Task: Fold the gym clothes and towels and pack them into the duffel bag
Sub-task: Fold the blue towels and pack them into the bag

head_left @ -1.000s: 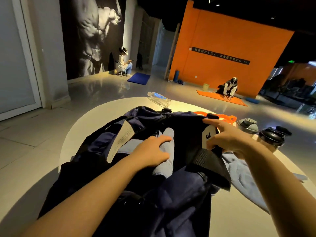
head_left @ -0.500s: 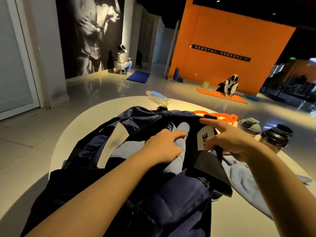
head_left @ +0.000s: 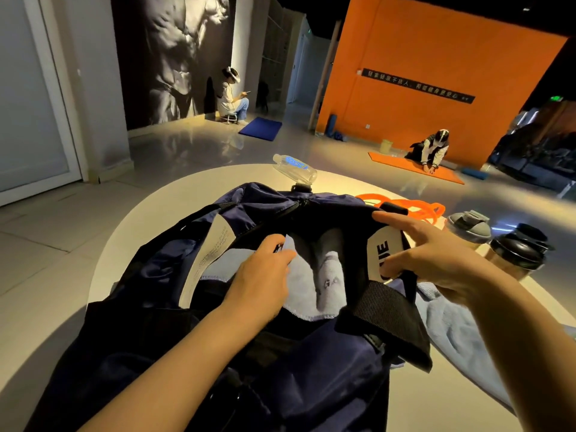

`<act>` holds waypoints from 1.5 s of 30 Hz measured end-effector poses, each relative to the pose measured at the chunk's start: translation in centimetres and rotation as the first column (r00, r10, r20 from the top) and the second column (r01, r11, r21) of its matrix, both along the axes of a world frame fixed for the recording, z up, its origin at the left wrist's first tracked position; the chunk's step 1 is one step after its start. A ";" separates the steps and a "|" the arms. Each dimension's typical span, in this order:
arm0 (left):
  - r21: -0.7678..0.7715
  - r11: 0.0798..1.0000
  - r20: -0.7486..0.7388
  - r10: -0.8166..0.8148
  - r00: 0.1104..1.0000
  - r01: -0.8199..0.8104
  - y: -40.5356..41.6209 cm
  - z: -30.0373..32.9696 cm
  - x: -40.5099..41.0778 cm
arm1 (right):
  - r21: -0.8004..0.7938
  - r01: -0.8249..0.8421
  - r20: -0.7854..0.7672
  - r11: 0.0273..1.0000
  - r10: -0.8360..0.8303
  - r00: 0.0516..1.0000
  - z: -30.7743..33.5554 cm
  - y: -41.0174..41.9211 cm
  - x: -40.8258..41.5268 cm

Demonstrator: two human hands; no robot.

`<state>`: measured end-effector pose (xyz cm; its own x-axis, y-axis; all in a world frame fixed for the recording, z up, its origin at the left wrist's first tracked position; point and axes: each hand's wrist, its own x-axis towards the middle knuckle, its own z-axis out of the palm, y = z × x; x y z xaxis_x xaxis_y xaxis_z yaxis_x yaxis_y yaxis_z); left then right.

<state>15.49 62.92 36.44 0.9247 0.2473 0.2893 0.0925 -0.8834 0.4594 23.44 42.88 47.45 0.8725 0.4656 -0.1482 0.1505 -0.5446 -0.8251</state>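
While our right hand (head_left: 433, 257) pinches the limp duffel bag (head_left: 311, 363) rim open, our flat left hand (head_left: 261, 275) presses the soft towel (head_left: 304, 294) inside.

navy duffel bag (head_left: 327, 369), orange resistance band (head_left: 414, 207)

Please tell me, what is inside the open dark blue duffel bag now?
Inside the duffel bag lies a light towel and a white sock with grey print. The left hand rests on the towel. Anything beneath the towel is covered.
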 end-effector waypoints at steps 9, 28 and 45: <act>0.410 0.912 0.207 -0.095 0.974 0.002 -1.3 2.0 1.2 | -0.126 0.037 0.026 0.991 -0.034 0.999 -1.3 0.3 1.0; 0.271 0.928 -0.400 -0.134 0.907 0.256 -2.3 -1.6 3.9 | -0.373 0.110 0.404 0.921 0.055 0.913 -8.1 3.3 5.2; 0.279 0.922 -0.542 -0.080 0.837 0.269 -2.8 -0.7 4.4 | -0.208 0.290 0.486 0.934 -0.158 0.859 -4.5 0.5 5.9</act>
<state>19.85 60.16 35.76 0.9782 0.0445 -0.2028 0.0594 -0.9959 0.0677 29.37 43.36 42.96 0.9471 0.2496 0.2019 0.3194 -0.7962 -0.5138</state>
